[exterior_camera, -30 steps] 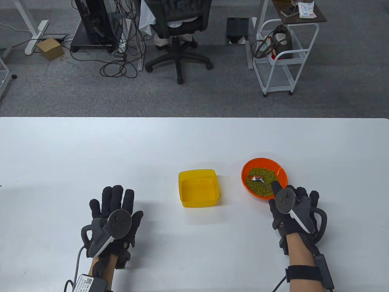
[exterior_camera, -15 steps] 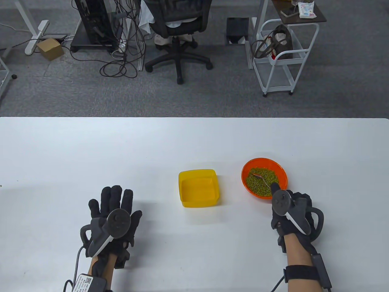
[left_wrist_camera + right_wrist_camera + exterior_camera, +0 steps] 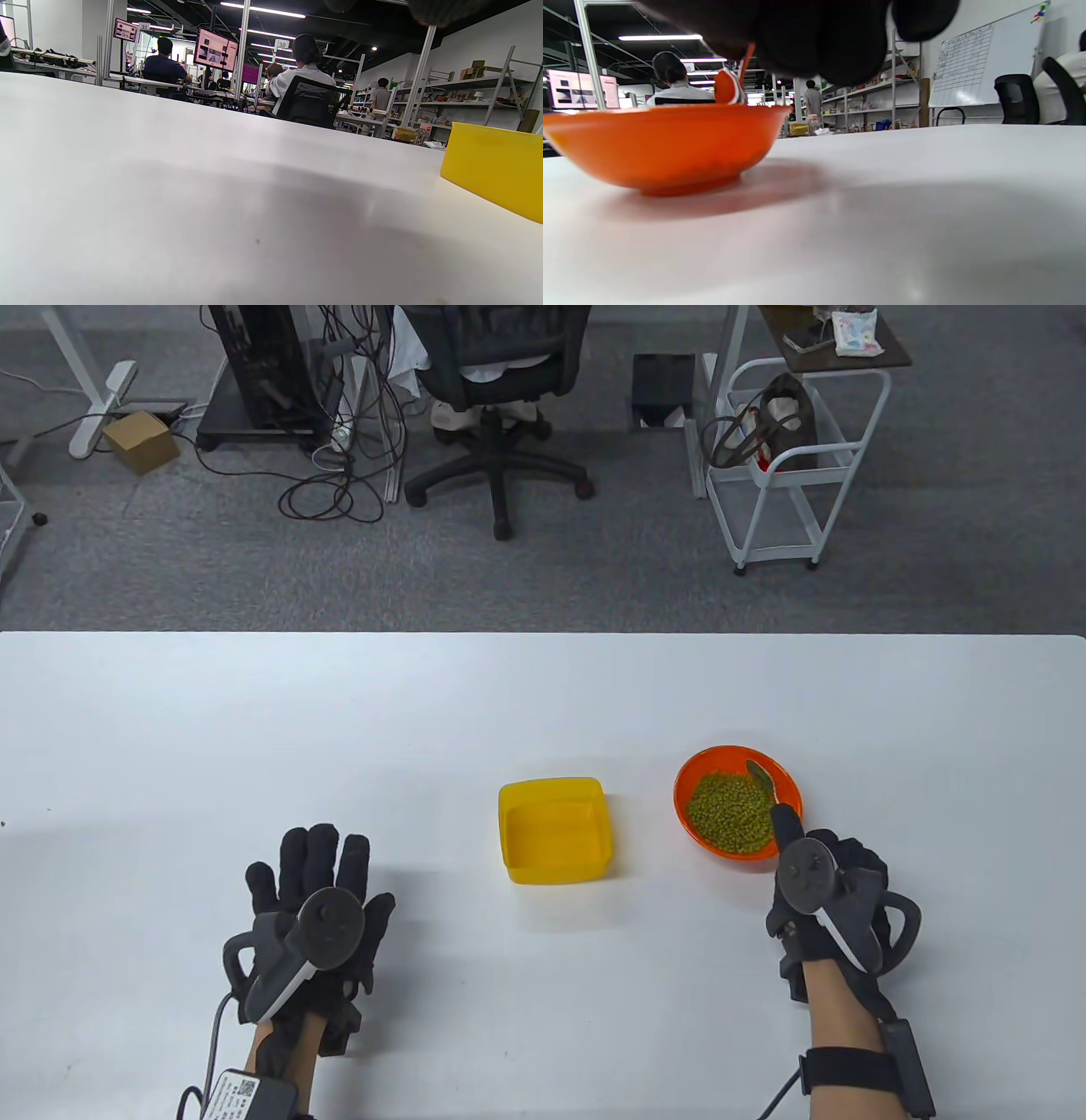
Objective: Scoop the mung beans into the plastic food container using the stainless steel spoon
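The gloved right hand pinches the stainless steel spoon over the mung-bean-filled orange bowl — the gloved left hand rests flat, fingers spread.

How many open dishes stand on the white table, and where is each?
2. The yellow container sits mid-table, with no beans visible inside; the orange bowl of mung beans stands to its right, beside the right hand.
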`<state>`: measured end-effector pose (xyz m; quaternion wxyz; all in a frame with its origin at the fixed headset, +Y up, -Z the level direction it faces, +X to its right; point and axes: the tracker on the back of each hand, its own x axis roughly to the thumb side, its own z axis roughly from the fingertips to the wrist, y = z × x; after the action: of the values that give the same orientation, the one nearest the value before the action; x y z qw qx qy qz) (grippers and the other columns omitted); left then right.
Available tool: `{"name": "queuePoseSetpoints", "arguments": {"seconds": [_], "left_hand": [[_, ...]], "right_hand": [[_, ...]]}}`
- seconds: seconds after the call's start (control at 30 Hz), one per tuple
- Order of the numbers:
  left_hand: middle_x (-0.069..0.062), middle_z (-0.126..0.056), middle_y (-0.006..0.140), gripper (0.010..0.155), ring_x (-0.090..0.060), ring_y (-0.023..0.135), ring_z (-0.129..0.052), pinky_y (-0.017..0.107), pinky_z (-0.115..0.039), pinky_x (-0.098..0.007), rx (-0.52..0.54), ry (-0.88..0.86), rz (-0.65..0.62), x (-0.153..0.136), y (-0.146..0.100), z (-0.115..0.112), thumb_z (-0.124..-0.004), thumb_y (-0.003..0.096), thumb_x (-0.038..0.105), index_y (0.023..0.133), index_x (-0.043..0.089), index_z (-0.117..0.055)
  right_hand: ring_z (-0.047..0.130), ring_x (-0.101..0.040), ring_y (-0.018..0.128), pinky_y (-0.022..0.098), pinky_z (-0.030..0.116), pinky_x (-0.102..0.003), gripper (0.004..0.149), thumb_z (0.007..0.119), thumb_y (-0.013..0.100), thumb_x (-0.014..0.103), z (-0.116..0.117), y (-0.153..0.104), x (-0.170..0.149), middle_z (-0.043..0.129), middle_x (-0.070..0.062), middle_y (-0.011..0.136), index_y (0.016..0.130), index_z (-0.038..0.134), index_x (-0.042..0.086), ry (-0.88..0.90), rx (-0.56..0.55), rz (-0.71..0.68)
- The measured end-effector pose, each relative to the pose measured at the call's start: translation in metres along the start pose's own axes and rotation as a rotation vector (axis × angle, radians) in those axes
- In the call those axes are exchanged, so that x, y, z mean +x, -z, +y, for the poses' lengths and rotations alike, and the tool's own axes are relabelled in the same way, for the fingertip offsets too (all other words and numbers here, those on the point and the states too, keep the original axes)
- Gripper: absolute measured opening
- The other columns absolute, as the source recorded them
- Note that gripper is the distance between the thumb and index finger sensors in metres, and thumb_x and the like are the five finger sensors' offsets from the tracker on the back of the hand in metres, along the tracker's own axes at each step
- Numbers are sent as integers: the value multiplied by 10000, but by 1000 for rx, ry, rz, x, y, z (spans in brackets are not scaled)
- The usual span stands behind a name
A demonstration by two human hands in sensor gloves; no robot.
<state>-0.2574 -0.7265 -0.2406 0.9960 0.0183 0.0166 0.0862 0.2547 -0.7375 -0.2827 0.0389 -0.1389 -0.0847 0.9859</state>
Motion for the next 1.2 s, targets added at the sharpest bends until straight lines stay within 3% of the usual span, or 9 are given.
{"name": "queuePoseSetpoints", "arguments": {"seconds": [0.27,0.47,0.57,0.7,0.83,1.03,1.2], "left_hand": [[-26,-171,1194,736,-328,1131,-174,760,-169,-687,-3,-2,3,-1,0,0,-614,438,587,1076,385,-306],[-27,-174,1194,737,-329,1131,-176,761,-170,-686,-4,-4,4,-1,1,0,-614,437,587,1075,385,-307],[-28,-175,1194,731,-329,1131,-176,761,-169,-685,-7,-4,4,-1,1,-1,-614,438,587,1074,383,-315],[-28,-177,1194,730,-330,1130,-179,760,-169,-686,-9,-3,5,-1,1,-1,-614,439,586,1074,382,-316],[-28,-178,1193,733,-332,1130,-178,760,-168,-687,-13,-1,6,-1,1,-1,-615,437,588,1074,383,-316],[-31,-177,1193,732,-334,1129,-180,760,-167,-687,-17,2,6,-1,1,-1,-615,438,587,1075,382,-318],[-32,-179,1193,731,-337,1128,-182,759,-168,-688,-21,7,4,0,1,-2,-614,438,586,1075,381,-318]], "right_hand": [[827,-216,723,715,579,-556,468,707,528,334,0,-1,2,837,124,704,984,662,425,-50,-53,34],[848,-214,710,706,598,-553,449,717,521,346,2,-2,-2,863,129,683,967,701,390,-22,-29,48],[919,-185,610,653,681,-537,431,743,502,376,3,0,-4,910,148,588,930,763,334,85,10,39],[976,-164,491,584,752,-522,432,791,484,416,8,1,-7,947,161,480,886,819,259,360,121,47],[983,-159,492,572,762,-518,485,856,468,467,12,3,-8,947,166,487,898,807,248,489,240,35],[943,-180,614,606,737,-528,497,890,486,363,7,1,2,914,146,596,957,734,326,258,239,-47],[941,-208,651,587,751,-519,470,812,522,352,3,-3,15,888,115,691,978,705,318,80,218,-111]]}}
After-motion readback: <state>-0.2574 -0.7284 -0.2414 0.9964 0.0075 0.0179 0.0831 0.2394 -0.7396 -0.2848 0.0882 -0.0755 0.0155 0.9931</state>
